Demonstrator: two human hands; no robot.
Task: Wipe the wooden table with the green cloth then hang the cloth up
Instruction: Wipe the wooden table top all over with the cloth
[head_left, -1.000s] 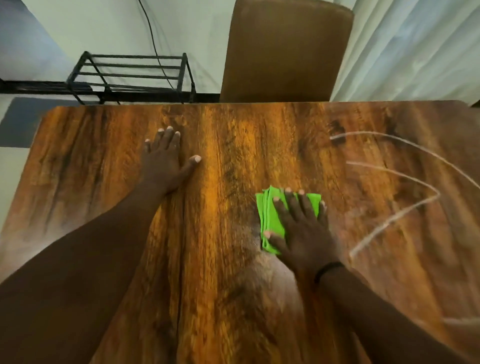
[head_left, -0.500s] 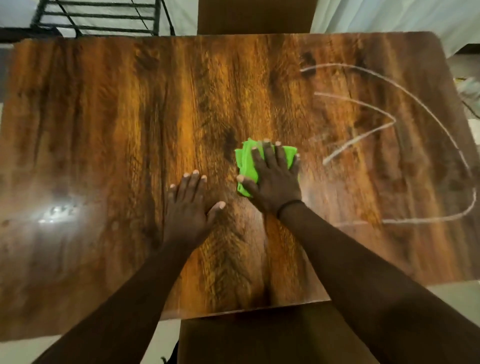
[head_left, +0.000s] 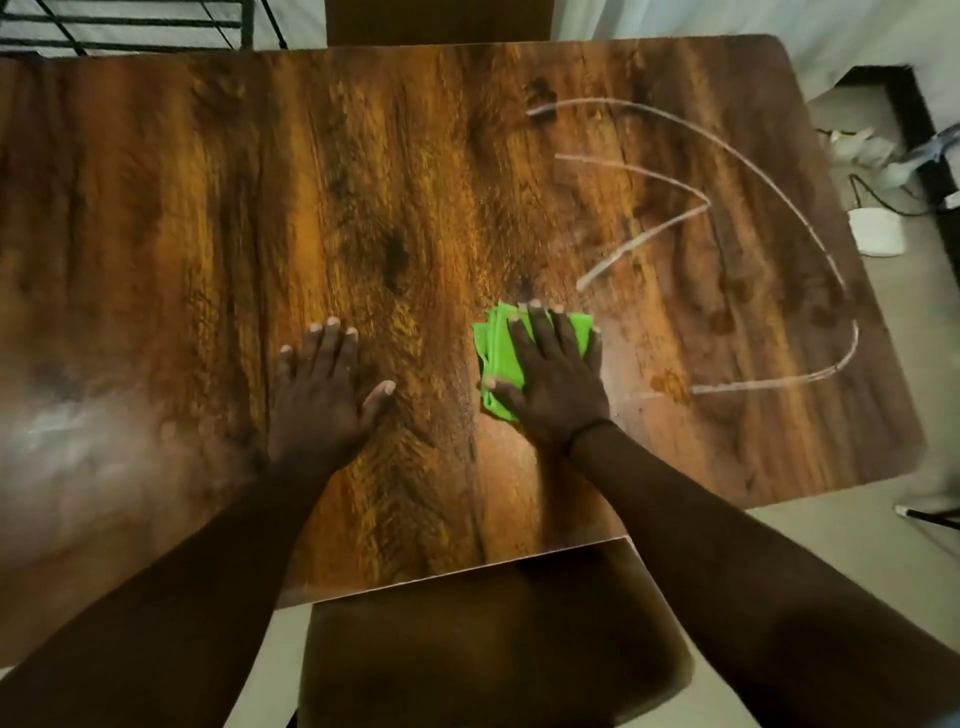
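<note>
Left hand (head_left: 324, 392): palm down, flat on the wooden table (head_left: 208, 208), left of frame centre. Fingers extended and close together, thumb spread toward the right. Released; nothing is under or in it.
Left forearm: enters from the lower left corner of the frame and runs diagonally up to the wrist.
Right hand (head_left: 553, 376): palm down, pressed flat on top of the green cloth (head_left: 497, 353), just right of frame centre. Fingers extended toward the upper edge of the frame, thumb out to the left across the cloth. It pins the cloth against the table surface; the fingers do not curl around it.
Right wrist: carries a thin dark band (head_left: 589, 434).
Right forearm: enters from the lower right corner and runs diagonally up to the wrist.
Green cloth: bright green, folded into a compact pad with several layered edges visible on its left side. It lies on the table under the right hand, mostly covered; exposed at the left edge and beyond the fingertips.
Table surface: dark brown wood grain with orange streaks. Pale curved lines (head_left: 727, 156) cross the upper right area, well apart from the cloth except the nearest streak, which ends just above it. These may be a residue or a wet trail; the view does not settle which.
Left of frame: a hazy pale patch (head_left: 67, 436) on the table, blurred.
</note>
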